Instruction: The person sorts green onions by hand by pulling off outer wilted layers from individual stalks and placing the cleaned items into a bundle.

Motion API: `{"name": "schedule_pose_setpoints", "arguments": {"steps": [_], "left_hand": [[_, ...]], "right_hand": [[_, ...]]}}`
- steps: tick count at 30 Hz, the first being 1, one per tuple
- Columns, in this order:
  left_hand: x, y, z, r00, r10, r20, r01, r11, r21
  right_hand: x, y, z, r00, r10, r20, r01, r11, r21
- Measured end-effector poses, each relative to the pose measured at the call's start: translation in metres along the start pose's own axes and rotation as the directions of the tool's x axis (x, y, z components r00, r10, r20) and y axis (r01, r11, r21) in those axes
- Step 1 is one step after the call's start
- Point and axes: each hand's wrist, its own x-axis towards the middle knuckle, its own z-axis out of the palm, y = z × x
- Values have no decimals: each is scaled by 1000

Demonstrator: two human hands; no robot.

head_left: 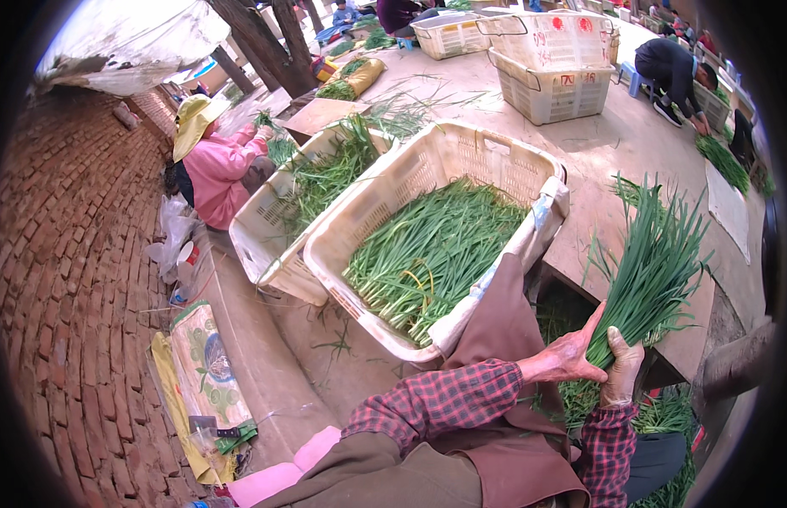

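Note:
A thick bunch of long green chives (pixel 652 262) stands tilted at the right, its leaf tips fanned upward. My left hand (pixel 571 351) curves round its lower left side, thumb and fingers against the stems. Wearing a pale glove, my right hand (pixel 624 366) grips the same bunch from the right. The lower stem ends are hidden behind my hands. Just left of them, a white plastic crate (pixel 330 296) holds a layer of loose chives (pixel 436 250). More chives (pixel 665 415) lie low beside my right forearm.
A wooden board (pixel 686 326) lies under the bunch. Behind the near crate is a second crate (pixel 249 237) of chives, with a person in pink (pixel 224 173) beside it. Stacked crates (pixel 550 80) stand farther back. A knife (pixel 209 426) rests on sacks at the lower left.

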Motion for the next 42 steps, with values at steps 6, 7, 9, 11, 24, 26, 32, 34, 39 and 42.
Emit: {"name": "schedule_pose_setpoints", "arguments": {"steps": [6,7,9,11,24,26,32,34,39,42], "left_hand": [[22,-12,-1,900,419,-123,-418,908,36],[22,-8,0,908,406,-106,-407,913,10],[27,1,-2,929,361,-75,-362,932,9],[36,7,0,940,332,-78,-325,941,88],[108,-21,3,812,542,-216,-479,831,283],[119,-31,-5,890,413,-192,-365,899,240],[152,-20,-34,823,500,-268,-464,865,190],[167,-19,-45,792,528,-307,-489,849,200],[200,-64,-50,809,409,-423,-382,912,151],[202,-80,-50,846,286,-451,-248,958,142]], "right_hand": [[3,-9,-1,999,-32,0,32,998,-56],[6,-5,-7,999,-53,5,53,997,-53],[7,-13,-7,997,-76,2,76,995,-59],[13,-13,-16,995,-96,14,97,991,-88],[90,-11,-47,977,-209,47,210,978,-6],[99,0,-45,983,-167,-79,165,986,-24],[143,4,-23,957,-266,-114,252,960,-118],[155,6,-19,950,-301,-81,281,939,-196],[182,28,-21,950,-297,94,312,894,-321],[199,63,-28,985,-174,7,163,909,-382]]}}
